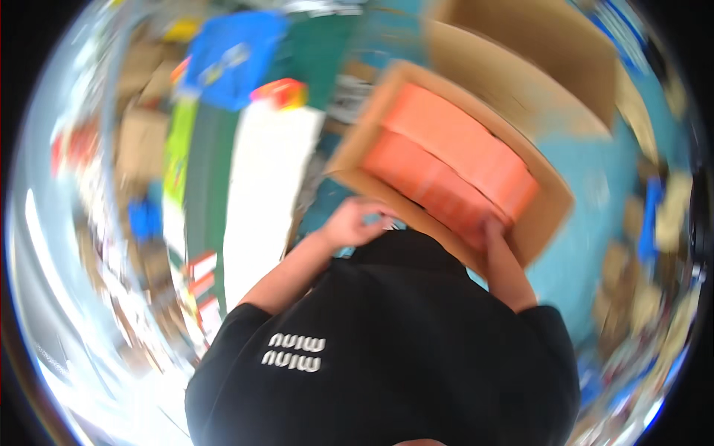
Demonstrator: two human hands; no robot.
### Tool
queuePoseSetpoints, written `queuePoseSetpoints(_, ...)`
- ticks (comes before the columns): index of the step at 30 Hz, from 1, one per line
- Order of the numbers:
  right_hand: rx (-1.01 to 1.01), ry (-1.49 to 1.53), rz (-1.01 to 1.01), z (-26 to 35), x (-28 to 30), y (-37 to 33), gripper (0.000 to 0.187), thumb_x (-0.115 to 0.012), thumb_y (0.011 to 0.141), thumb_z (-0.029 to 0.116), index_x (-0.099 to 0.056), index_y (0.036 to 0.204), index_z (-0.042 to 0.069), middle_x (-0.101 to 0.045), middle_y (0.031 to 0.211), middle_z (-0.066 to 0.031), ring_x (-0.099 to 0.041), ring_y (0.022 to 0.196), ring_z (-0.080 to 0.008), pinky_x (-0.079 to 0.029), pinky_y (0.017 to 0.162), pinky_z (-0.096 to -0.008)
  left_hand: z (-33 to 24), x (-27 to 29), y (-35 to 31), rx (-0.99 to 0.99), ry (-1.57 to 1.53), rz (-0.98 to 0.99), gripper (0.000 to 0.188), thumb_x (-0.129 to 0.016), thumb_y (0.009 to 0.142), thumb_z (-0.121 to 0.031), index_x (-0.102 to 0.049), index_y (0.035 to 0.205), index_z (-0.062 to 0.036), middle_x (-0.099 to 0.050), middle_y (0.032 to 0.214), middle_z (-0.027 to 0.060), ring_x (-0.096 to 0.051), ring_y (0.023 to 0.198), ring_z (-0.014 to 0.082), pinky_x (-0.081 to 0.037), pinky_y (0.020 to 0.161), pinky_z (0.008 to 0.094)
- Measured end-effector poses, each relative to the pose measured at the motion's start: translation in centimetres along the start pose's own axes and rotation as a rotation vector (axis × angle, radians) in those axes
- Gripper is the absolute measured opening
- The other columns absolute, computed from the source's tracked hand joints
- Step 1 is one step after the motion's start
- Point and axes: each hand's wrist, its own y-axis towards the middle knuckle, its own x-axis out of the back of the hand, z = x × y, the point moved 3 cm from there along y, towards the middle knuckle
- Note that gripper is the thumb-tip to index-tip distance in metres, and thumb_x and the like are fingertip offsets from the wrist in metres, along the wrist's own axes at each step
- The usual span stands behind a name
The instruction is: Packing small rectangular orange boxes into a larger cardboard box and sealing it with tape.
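Note:
An open cardboard box [547, 241] sits tilted in front of me, packed with flat orange boxes [446, 160] in two rows. My right hand [492, 229] reaches in over the near wall and touches the nearer row at its right end. Motion smears its fingers, so their grip does not show. Outside the near left wall, close to my shirt, my left hand [357, 221] has its fingers curled and the tips drawn together. Whatever may be between them is too blurred to name.
A long white work surface [264, 186] runs along my left, with a red and yellow packet [282, 94] at its far end. Beyond stands a blue bin [236, 59]. A large empty-looking carton [520, 74] stands behind the box, on the blue-green floor [595, 201].

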Motion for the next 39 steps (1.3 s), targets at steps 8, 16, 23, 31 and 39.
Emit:
queuePoseSetpoints(8,0.328,-0.533,0.621,21.4,-18.2,-14.7,0.018,-0.059,0.096,0.021,-0.069,0.097,0.006,-0.066,0.077,-0.0079,-0.059,0.058,-0.0204,-0.048,0.050,-0.0372,6.7,4.4,-22.9,0.474,0.350,-0.466,0.021,-0.064,0.095,-0.020,-0.072,0.110,-0.0081,-0.072,0.105,0.0119,-0.070,0.093,0.0335,-0.057,0.082,0.0431)
queuePoseSetpoints(16,0.522,-0.883,0.524,29.2,-23.7,-22.0,0.020,-0.055,0.094,0.017,-0.069,0.094,0.003,-0.067,0.077,-0.0121,-0.060,0.056,-0.0240,-0.048,0.049,-0.0410,17.6,9.3,-44.7,0.891,0.265,-1.318,0.025,-0.065,0.088,-0.015,-0.072,0.111,-0.0078,-0.072,0.110,0.0148,-0.069,0.099,0.0349,-0.056,0.089,0.0428)
queuePoseSetpoints(23,0.547,-1.110,0.299,31.6,-24.2,-31.1,0.022,-0.051,0.093,0.014,-0.069,0.092,0.001,-0.068,0.077,-0.0157,-0.061,0.054,-0.0272,-0.049,0.049,-0.0444,25.7,24.3,-63.2,1.043,0.183,-1.979,0.057,-0.077,0.082,-0.023,-0.051,0.127,-0.0012,-0.056,0.127,0.0223,-0.060,0.115,0.0400,-0.052,0.098,0.0473)
queuePoseSetpoints(31,1.530,-0.812,0.330,33.9,-27.6,-32.1,0.027,-0.058,0.094,0.022,-0.068,0.094,-0.003,-0.070,0.081,-0.0161,-0.065,0.061,-0.0304,-0.051,0.055,-0.0458,31.6,37.7,-73.6,1.496,-0.010,-1.917,0.104,-0.079,0.080,-0.057,-0.026,0.146,0.0028,-0.042,0.142,0.0235,-0.052,0.129,0.0377,-0.054,0.102,0.0471)
queuePoseSetpoints(39,0.753,-0.793,1.105,30.0,-41.0,-60.4,0.030,-0.055,0.101,0.013,-0.062,0.129,0.008,-0.060,0.078,-0.0018,-0.051,0.058,-0.0097,-0.045,0.051,-0.0265,30.4,36.3,-70.1,1.193,0.159,-1.744,0.063,-0.078,0.081,-0.033,-0.045,0.131,-0.0112,-0.061,0.121,0.0170,-0.063,0.111,0.0367,-0.057,0.092,0.0461)
